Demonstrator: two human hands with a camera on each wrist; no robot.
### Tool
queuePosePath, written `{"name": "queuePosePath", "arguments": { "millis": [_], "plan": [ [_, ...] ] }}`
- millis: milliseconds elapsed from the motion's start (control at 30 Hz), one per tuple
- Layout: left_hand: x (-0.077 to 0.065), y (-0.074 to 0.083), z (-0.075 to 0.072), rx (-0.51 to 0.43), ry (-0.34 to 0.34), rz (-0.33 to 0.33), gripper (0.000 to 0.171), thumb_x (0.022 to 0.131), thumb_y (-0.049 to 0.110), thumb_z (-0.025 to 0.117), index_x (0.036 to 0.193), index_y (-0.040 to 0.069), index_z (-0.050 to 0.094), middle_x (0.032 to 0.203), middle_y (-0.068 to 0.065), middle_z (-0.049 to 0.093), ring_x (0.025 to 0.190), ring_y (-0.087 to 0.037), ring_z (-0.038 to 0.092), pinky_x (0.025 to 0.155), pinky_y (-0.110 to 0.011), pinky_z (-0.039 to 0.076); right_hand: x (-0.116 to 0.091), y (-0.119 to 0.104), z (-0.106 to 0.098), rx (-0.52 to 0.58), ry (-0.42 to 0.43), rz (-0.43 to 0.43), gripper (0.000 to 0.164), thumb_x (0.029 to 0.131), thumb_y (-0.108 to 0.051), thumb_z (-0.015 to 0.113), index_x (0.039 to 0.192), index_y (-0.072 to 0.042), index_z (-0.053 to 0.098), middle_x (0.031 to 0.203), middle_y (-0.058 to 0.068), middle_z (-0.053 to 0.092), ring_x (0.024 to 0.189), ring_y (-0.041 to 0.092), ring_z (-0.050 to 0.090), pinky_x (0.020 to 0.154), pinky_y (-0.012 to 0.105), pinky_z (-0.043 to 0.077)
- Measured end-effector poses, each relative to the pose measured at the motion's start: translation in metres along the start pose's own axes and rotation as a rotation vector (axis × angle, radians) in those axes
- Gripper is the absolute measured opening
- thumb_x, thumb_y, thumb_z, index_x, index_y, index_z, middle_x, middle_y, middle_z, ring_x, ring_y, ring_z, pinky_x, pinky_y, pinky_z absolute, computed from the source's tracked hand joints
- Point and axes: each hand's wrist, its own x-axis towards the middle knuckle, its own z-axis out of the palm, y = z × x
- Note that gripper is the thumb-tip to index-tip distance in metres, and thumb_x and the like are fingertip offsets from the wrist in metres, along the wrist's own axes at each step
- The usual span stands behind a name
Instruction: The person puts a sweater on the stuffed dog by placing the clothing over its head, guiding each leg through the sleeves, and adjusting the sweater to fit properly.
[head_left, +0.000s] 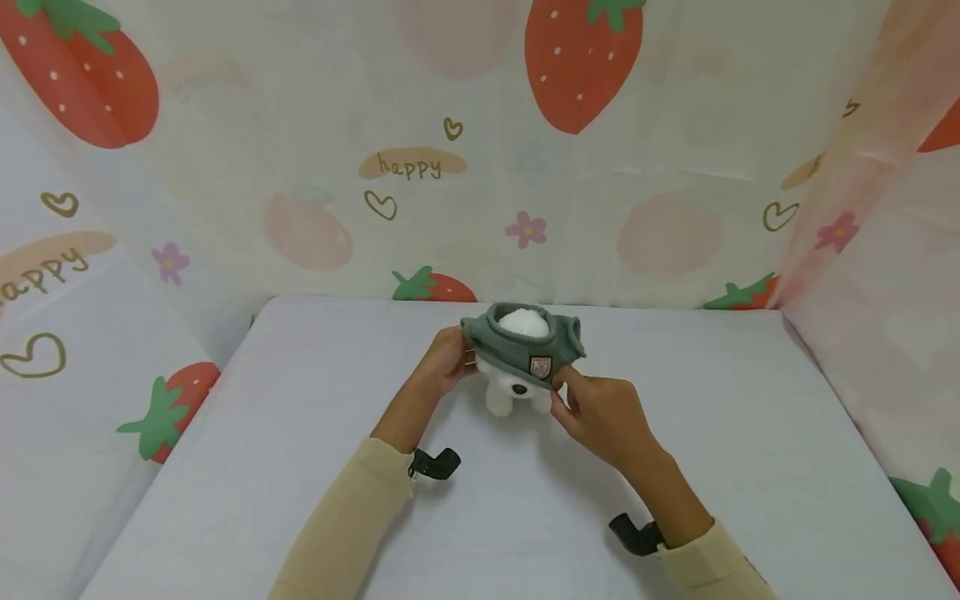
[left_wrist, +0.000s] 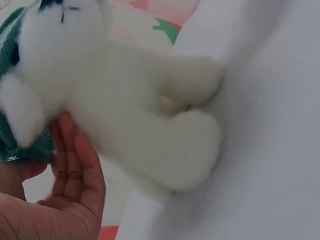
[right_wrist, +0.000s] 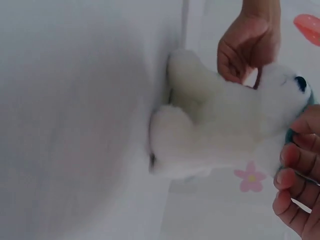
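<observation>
A white plush dog (head_left: pixel 501 398) stands upright on the table, with a grey-green sweater (head_left: pixel 517 354) around its head. The top of the head shows through the neck opening, and the black nose shows below the hem; the eyes are covered in the head view. My left hand (head_left: pixel 444 362) pinches the sweater at its left side, its other fingers beside the plush dog's body (left_wrist: pixel 120 95). On the other side, my right hand (head_left: pixel 607 417) pinches the front hem near a small crest patch (head_left: pixel 541 367). In the right wrist view, the right fingers (right_wrist: pixel 297 157) are curled by the dog's head.
The table (head_left: pixel 480 517) has a white cover. Behind it hangs a strawberry-print cloth (head_left: pixel 465 100), which also runs along both sides. A black wrist mount (head_left: pixel 437 463) sticks out at the left cuff, and another black mount (head_left: pixel 634 534) at the right.
</observation>
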Motion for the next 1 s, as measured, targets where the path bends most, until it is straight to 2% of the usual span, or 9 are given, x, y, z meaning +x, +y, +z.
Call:
{"name": "queuePosePath", "arguments": {
  "millis": [133, 233, 333, 467, 533, 600, 700, 833, 1000],
  "plan": [
    [-0.009, 0.001, -0.001, -0.043, -0.03, -0.014, 0.03, 0.108, 0.02, 0.047, 0.087, 0.012, 0.065, 0.08, -0.002, 0.067, 0.079, -0.016, 0.064, 0.074, -0.033, 0.054, -0.001, 0.002, 0.0, 0.168, 0.045, 0.091, 0.01, 0.087, -0.012, 0.075, 0.094, -0.011, 0.068, 0.06, -0.01, 0.055, 0.05, 0.001, 0.043, 0.046, 0.021, 0.036],
    [-0.018, 0.002, -0.005, -0.072, -0.068, -0.032, 0.03, 0.109, 0.026, 0.046, 0.095, 0.012, 0.067, 0.091, -0.004, 0.068, 0.087, -0.019, 0.064, 0.081, -0.035, 0.053, -0.004, 0.008, -0.001, 0.337, 0.106, 0.229, 0.004, 0.09, -0.006, 0.072, 0.091, -0.01, 0.072, 0.062, -0.008, 0.06, 0.051, 0.005, 0.05, 0.047, 0.024, 0.041],
    [-0.028, 0.001, -0.011, -0.076, -0.095, -0.046, 0.026, 0.109, 0.025, 0.044, 0.102, 0.009, 0.064, 0.096, -0.005, 0.067, 0.09, -0.02, 0.064, 0.085, -0.036, 0.053, -0.006, 0.016, -0.004, 0.576, 0.099, 0.476, 0.009, 0.095, -0.005, 0.066, 0.091, -0.006, 0.073, 0.062, -0.002, 0.063, 0.052, 0.012, 0.057, 0.049, 0.026, 0.047],
    [-0.037, 0.001, -0.014, -0.066, -0.134, -0.046, 0.025, 0.109, 0.026, 0.043, 0.114, 0.007, 0.059, 0.097, -0.005, 0.066, 0.09, -0.023, 0.065, 0.087, -0.038, 0.055, -0.001, 0.028, -0.01, 0.945, -0.033, 0.855, 0.023, 0.103, -0.019, 0.06, 0.105, 0.001, 0.07, 0.075, 0.007, 0.067, 0.062, 0.017, 0.063, 0.061, 0.027, 0.055],
    [-0.04, 0.001, -0.014, -0.078, -0.148, -0.042, 0.028, 0.109, 0.029, 0.043, 0.117, 0.007, 0.059, 0.098, -0.006, 0.067, 0.091, -0.025, 0.067, 0.087, -0.039, 0.056, 0.004, 0.033, -0.012, 1.078, -0.105, 0.966, 0.033, 0.105, -0.025, 0.057, 0.117, 0.004, 0.066, 0.087, 0.009, 0.069, 0.07, 0.017, 0.065, 0.067, 0.028, 0.057],
    [-0.043, 0.001, -0.013, -0.091, -0.16, -0.036, 0.029, 0.109, 0.03, 0.044, 0.119, 0.006, 0.058, 0.099, -0.006, 0.067, 0.092, -0.026, 0.067, 0.089, -0.041, 0.056, 0.009, 0.035, -0.013, 1.141, -0.163, 1.0, 0.037, 0.105, -0.027, 0.055, 0.124, 0.005, 0.063, 0.095, 0.009, 0.07, 0.075, 0.017, 0.067, 0.07, 0.028, 0.057],
    [-0.047, 0.003, -0.011, -0.119, -0.155, -0.031, 0.027, 0.108, 0.026, 0.046, 0.12, 0.005, 0.058, 0.099, -0.008, 0.065, 0.091, -0.025, 0.067, 0.09, -0.044, 0.056, 0.016, 0.034, -0.012, 1.176, -0.211, 0.99, 0.036, 0.104, -0.021, 0.054, 0.126, 0.007, 0.06, 0.1, 0.012, 0.07, 0.078, 0.017, 0.069, 0.07, 0.028, 0.057],
    [-0.052, 0.004, -0.006, -0.104, -0.117, -0.003, 0.029, 0.107, 0.016, 0.047, 0.128, -0.001, 0.057, 0.102, -0.009, 0.065, 0.089, -0.02, 0.067, 0.089, -0.045, 0.057, 0.022, 0.03, -0.008, 1.166, -0.185, 0.992, 0.027, 0.102, -0.013, 0.055, 0.118, 0.009, 0.061, 0.093, 0.013, 0.071, 0.073, 0.017, 0.069, 0.068, 0.028, 0.057],
    [-0.053, 0.002, -0.005, -0.061, -0.061, 0.016, 0.037, 0.105, 0.008, 0.049, 0.138, -0.01, 0.052, 0.106, -0.009, 0.068, 0.087, -0.016, 0.072, 0.085, -0.036, 0.058, 0.023, 0.027, -0.004, 1.11, -0.131, 1.036, 0.025, 0.099, -0.006, 0.054, 0.117, 0.012, 0.059, 0.082, 0.012, 0.072, 0.067, 0.017, 0.07, 0.068, 0.029, 0.059]
  ]
}}
